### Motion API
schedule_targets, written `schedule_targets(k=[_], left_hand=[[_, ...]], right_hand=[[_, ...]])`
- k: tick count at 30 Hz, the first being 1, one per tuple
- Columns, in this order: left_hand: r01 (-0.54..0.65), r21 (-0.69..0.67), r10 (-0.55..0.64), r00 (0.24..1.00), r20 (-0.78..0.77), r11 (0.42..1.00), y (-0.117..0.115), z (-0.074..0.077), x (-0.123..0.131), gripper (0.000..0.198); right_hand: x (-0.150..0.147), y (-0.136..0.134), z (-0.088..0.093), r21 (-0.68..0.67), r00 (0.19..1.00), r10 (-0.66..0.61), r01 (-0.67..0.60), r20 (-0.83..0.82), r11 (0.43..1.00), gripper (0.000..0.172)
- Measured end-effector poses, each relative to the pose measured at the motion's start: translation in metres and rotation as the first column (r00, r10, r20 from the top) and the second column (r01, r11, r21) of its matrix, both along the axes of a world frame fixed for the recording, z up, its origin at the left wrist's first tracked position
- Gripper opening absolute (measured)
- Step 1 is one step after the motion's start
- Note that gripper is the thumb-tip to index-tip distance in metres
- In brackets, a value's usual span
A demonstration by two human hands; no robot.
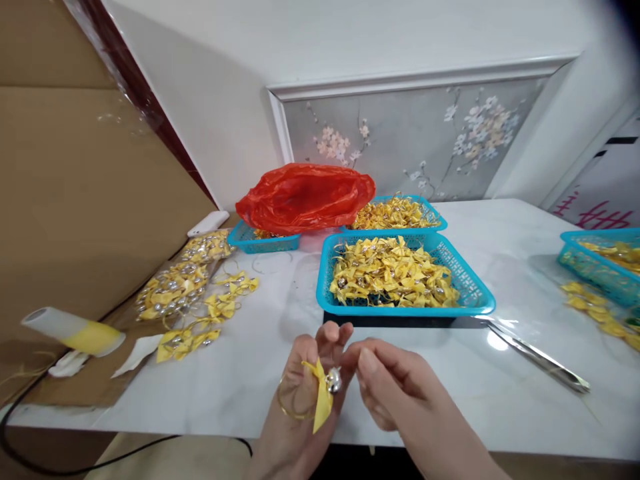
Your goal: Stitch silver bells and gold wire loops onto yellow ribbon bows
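Yellow bow w/ a small silver bell and a gold thread loop is pinched betw. thumb and fingertips of the left hand and hangs just below them. The right hand is held just beside it, fingers curled and pressed together, tips at the bell; whether anything is gripped by them can't be told. Just beyond the fingertips a blue basket full of like bows is set on the white table. Metal tweezers are laid well to the right of the fingers, and loose bows are spread well to the left.
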State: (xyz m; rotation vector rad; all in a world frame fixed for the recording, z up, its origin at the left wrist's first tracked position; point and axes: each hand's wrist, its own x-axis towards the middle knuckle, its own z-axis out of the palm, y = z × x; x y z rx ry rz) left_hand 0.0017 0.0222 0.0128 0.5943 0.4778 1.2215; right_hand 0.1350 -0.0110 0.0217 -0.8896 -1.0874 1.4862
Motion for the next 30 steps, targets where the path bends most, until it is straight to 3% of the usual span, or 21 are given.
schedule_targets(k=[4,7,10,12,13,15,16,18,21,23,25,30], left_hand=[[-0.014,0.125,0.024,0.996,-0.081,0.992,0.005,-0.007,0.002,0.031],[-0.022,0.195,0.053,0.987,-0.154,0.981,0.007,-0.01,0.001,0.03],[0.007,0.22,0.048,0.968,-0.245,0.975,0.009,-0.009,-0.006,0.023],[-0.001,0.233,0.095,0.915,-0.392,0.972,0.01,-0.006,-0.015,0.02],[-0.024,0.236,0.135,0.874,-0.467,0.971,0.01,-0.003,-0.021,0.019],[-0.098,0.283,0.252,0.771,-0.585,0.954,0.006,0.002,-0.031,0.01],[-0.122,0.332,0.313,0.722,-0.616,0.935,0.002,0.005,-0.034,0.007],[-0.093,0.459,0.405,0.647,-0.647,0.883,-0.009,0.011,-0.036,0.009],[-0.018,0.547,0.449,0.594,-0.668,0.837,-0.025,0.017,-0.026,0.016],[-0.04,0.503,0.431,0.575,-0.695,0.863,-0.03,0.019,-0.017,0.004],[-0.057,0.404,0.357,0.592,-0.723,0.913,-0.03,0.019,-0.009,0.009],[-0.091,0.133,0.155,0.76,-0.632,0.987,-0.025,0.019,-0.002,0.022]], right_hand=[[0.0,0.002,0.002,-0.08,0.948,0.235,-0.257,-0.215,0.963,0.045],[0.0,0.001,0.004,-0.094,0.924,0.259,-0.295,-0.281,0.951,0.044],[0.001,0.0,0.004,-0.091,0.953,0.24,-0.259,-0.184,0.961,0.041],[0.002,-0.002,0.002,0.033,0.994,0.101,-0.102,0.044,0.994,0.027],[0.003,-0.003,0.001,0.16,0.979,-0.04,0.008,0.198,0.987,0.018],[0.006,-0.005,-0.002,0.46,0.83,-0.363,0.149,0.424,0.876,0.008],[0.007,-0.007,-0.003,0.577,0.737,-0.486,0.16,0.47,0.801,0.009],[0.008,-0.008,-0.006,0.705,0.619,-0.609,0.123,0.495,0.698,0.011],[0.005,-0.01,-0.008,0.754,0.558,-0.65,0.065,0.516,0.654,0.01],[0.003,-0.011,-0.008,0.743,0.562,-0.636,0.055,0.529,0.667,0.009],[0.003,-0.012,-0.007,0.71,0.589,-0.602,0.066,0.54,0.701,0.008],[0.016,-0.015,-0.002,0.447,0.764,-0.374,0.126,0.526,0.886,0.008]])
